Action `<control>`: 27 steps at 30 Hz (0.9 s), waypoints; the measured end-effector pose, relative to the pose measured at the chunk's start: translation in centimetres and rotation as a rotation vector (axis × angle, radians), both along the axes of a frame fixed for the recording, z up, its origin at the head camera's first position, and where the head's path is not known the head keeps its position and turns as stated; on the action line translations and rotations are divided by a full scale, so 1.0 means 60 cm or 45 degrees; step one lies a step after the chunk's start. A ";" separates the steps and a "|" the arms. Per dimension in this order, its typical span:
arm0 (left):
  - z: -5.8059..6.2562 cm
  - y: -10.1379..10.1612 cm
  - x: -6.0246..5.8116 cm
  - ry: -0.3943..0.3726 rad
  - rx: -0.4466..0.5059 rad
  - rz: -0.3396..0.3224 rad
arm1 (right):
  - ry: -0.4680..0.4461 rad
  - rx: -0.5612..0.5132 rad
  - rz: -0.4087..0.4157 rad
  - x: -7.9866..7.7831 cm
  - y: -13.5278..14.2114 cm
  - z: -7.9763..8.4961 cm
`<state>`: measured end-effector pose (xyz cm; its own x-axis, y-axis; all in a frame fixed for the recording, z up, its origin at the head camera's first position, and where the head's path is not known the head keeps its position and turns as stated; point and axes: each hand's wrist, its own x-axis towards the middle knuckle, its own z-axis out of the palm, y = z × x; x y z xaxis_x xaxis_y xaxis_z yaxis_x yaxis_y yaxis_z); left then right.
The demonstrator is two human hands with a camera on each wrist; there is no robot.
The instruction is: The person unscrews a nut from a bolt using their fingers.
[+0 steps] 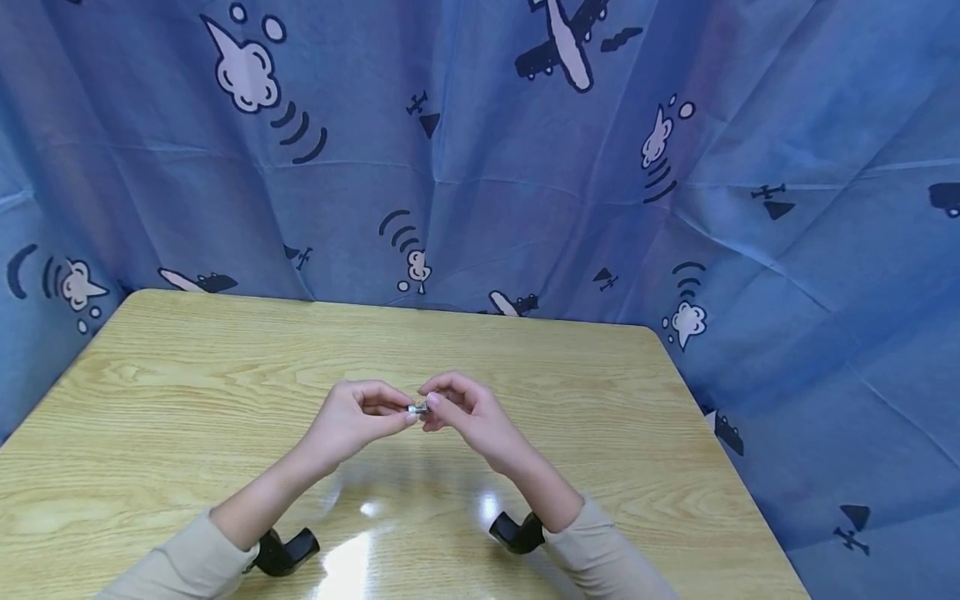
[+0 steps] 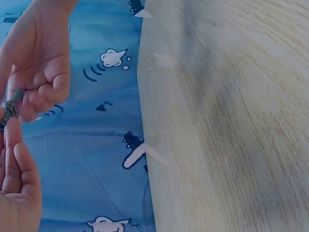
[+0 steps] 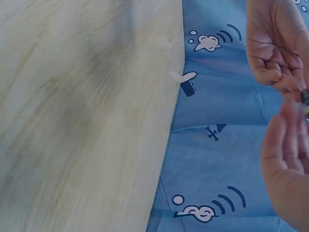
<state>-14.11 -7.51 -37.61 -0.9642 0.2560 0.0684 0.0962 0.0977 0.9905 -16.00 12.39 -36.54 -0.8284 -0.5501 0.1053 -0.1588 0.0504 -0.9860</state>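
A small silvery metal bolt (image 1: 417, 409) is held up between both hands over the middle of the table. My left hand (image 1: 352, 418) pinches one end of it between thumb and fingertips. From the other side my right hand (image 1: 474, 419) holds the opposite end with thumb and index finger. The left wrist view shows a hex-shaped, ridged part on the bolt (image 2: 8, 112) and a narrower shank toward the right hand (image 2: 43, 63). Fingertips hide parts of the bolt, and in the right wrist view only a sliver of it shows at the edge.
The light wood-grain table (image 1: 187, 383) has rounded far corners. Behind it and along the right side hangs a blue curtain (image 1: 480, 150) with airplane and cloud prints. A black wrist mount (image 1: 285, 552) sits under the left sleeve, another mount (image 1: 517, 533) under the right.
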 end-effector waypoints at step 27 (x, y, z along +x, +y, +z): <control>-0.003 -0.002 0.000 -0.002 0.026 -0.009 | -0.023 0.007 -0.057 0.002 -0.001 -0.007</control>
